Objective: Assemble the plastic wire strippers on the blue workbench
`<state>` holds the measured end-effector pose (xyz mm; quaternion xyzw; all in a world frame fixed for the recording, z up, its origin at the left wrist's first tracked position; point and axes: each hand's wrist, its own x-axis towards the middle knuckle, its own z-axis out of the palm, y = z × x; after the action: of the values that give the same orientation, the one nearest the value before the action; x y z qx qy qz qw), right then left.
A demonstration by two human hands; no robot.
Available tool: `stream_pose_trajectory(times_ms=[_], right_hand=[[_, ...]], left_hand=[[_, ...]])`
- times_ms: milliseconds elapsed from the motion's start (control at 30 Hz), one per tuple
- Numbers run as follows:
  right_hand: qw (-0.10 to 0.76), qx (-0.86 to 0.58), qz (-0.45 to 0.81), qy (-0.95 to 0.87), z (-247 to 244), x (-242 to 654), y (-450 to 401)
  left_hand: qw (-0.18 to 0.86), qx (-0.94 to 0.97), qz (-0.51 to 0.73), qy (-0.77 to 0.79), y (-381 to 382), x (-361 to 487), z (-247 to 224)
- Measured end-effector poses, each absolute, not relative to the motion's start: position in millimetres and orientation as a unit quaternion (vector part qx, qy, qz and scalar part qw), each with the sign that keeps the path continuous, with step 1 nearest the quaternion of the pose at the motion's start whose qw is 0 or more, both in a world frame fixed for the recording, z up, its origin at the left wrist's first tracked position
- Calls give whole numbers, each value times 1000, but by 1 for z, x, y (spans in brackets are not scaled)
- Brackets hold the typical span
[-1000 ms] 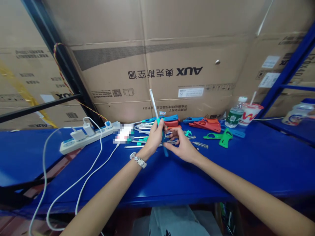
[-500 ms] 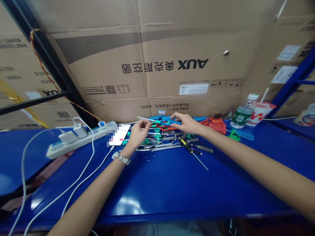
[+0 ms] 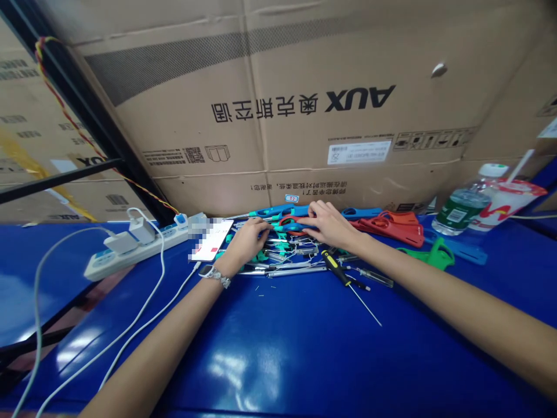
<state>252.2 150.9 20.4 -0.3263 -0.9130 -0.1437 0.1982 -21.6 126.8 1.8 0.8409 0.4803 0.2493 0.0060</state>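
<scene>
Over a pile of lighter parts on the blue tabletop, my left hand [image 3: 247, 242] has its fingers curled together near the pile's left end; what is between the fingertips is hidden. My right hand [image 3: 329, 223] pinches a red lighter handle [image 3: 288, 220] with a green trigger piece at its front. Just behind lies a blue stick lighter [image 3: 278, 210] with a metal tube. Below both hands are metal tubes [image 3: 298, 271], clear fuel tanks [image 3: 376, 277], green pieces and thin wires. A black-and-yellow screwdriver [image 3: 334, 268] rests in front of my right hand.
Red handle shells [image 3: 398, 227] and green ones [image 3: 437, 254] lie to the right, before a water bottle [image 3: 461, 209] and a drink cup [image 3: 507, 200]. A white phone [image 3: 213, 241] and a power strip [image 3: 143, 247] with cables sit left. A large carton [image 3: 282, 133] stands behind.
The blue lighter has left my hands and now lies at the back of the pile. Both hands have come down to a red handle's area. The view has shifted slightly.
</scene>
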Motion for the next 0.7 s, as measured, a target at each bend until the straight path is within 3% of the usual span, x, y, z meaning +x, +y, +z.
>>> stream_pose_trajectory(times_ms=[333, 533, 700], right_hand=[[173, -314, -108, -927, 12, 253, 152], [93, -320, -156, -930, 29, 243, 155], [94, -319, -176, -927, 33, 240, 157]], left_hand=[[33, 838, 261, 478, 134, -22, 4], [12, 834, 258, 487, 139, -15, 9], [-15, 821, 259, 509, 132, -9, 12]])
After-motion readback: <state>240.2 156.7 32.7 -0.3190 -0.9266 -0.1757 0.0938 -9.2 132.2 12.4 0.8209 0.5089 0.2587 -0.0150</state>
